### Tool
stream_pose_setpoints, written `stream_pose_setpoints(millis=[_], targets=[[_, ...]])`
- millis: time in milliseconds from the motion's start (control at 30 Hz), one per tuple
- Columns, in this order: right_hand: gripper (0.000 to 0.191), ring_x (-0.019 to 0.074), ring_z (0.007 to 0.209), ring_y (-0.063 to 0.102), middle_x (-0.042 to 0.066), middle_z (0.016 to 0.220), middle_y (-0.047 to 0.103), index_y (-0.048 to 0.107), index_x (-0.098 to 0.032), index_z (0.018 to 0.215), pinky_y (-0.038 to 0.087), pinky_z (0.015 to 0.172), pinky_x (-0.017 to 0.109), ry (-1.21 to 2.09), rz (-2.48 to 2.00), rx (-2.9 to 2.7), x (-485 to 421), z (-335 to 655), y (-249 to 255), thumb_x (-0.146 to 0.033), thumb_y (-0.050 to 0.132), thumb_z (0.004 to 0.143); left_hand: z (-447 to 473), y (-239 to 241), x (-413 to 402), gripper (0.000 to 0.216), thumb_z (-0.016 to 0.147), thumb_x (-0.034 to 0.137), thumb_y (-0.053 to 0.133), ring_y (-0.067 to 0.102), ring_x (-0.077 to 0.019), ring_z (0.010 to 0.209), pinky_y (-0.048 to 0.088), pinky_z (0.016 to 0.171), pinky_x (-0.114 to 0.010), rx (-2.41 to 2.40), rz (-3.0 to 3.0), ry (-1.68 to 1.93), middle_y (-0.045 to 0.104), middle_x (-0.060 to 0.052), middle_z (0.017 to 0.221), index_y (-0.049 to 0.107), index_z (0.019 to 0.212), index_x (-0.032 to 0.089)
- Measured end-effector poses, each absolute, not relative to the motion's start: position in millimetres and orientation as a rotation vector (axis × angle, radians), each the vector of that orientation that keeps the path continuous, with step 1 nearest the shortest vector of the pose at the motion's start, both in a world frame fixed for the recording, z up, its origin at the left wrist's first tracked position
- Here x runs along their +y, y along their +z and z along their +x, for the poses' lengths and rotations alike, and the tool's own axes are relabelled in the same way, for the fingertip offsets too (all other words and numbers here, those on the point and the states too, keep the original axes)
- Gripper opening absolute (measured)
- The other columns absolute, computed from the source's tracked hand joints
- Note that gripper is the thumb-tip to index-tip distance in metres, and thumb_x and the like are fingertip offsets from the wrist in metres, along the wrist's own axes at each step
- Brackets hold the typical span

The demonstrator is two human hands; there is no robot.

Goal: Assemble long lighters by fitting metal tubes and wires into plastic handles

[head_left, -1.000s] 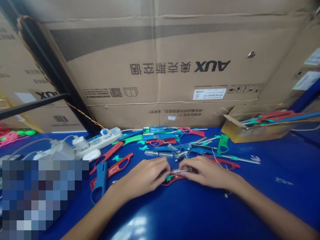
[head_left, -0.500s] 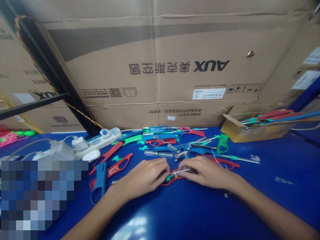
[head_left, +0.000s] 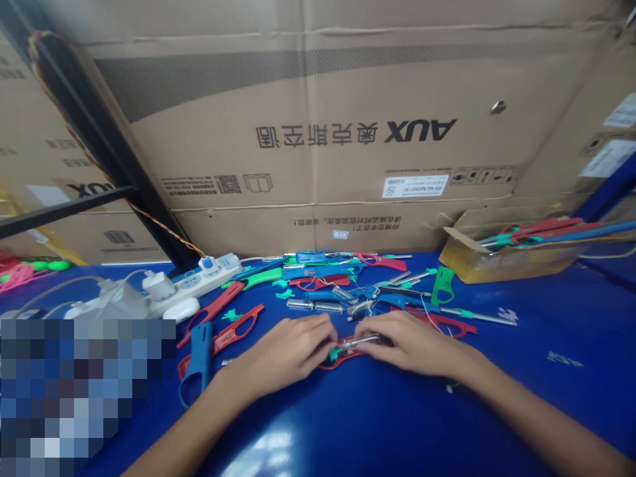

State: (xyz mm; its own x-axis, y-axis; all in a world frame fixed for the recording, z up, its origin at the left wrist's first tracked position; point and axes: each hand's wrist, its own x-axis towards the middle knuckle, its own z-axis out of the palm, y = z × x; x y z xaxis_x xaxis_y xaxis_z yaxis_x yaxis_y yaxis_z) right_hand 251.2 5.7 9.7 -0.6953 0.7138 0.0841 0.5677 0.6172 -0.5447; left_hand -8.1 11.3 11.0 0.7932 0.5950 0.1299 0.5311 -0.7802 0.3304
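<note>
Low over the blue table, both hands meet at a red lighter casing half (head_left: 342,362) that lies with its inner side up. My left hand (head_left: 303,346) is closed, its fingertips pinching the casing's left end beside a small green trigger (head_left: 334,355). A clear fuel tube (head_left: 354,342) lies along the casing. Its right end is between the fingers of my right hand (head_left: 405,339), which is closed too. Fingers cover part of the casing and tube.
Loose lighter parts lie behind the hands, among them clear tubes (head_left: 315,306) and a green casing (head_left: 442,286). Blue (head_left: 201,351) and red casings (head_left: 241,329) are left. A parts box (head_left: 511,262) stands back right, a power strip (head_left: 193,286) back left, before a cardboard wall (head_left: 318,86).
Hardly anything differs. Both hands stay on the red casing and clear tube, with only a slight shift at the fingertips.
</note>
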Motion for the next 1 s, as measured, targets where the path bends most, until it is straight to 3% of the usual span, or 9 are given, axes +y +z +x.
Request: stream_pose_setpoints(millis=[1000], targets=[[0.022,0.0139,0.078,0.063,0.001,0.089,0.071,0.067,-0.022,0.101,0.040,0.067,0.027,0.633,-1.030,-2.601,3.7,250.9,9.7,-0.035,0.049,0.102,-5.8,14.6,4.8,0.019,0.104,0.024,0.042,0.061,-0.0163,0.082,0.045,0.069,-0.030,0.885,2.776,0.249,0.064,-0.003,0.098,0.060,0.103,0.018]])
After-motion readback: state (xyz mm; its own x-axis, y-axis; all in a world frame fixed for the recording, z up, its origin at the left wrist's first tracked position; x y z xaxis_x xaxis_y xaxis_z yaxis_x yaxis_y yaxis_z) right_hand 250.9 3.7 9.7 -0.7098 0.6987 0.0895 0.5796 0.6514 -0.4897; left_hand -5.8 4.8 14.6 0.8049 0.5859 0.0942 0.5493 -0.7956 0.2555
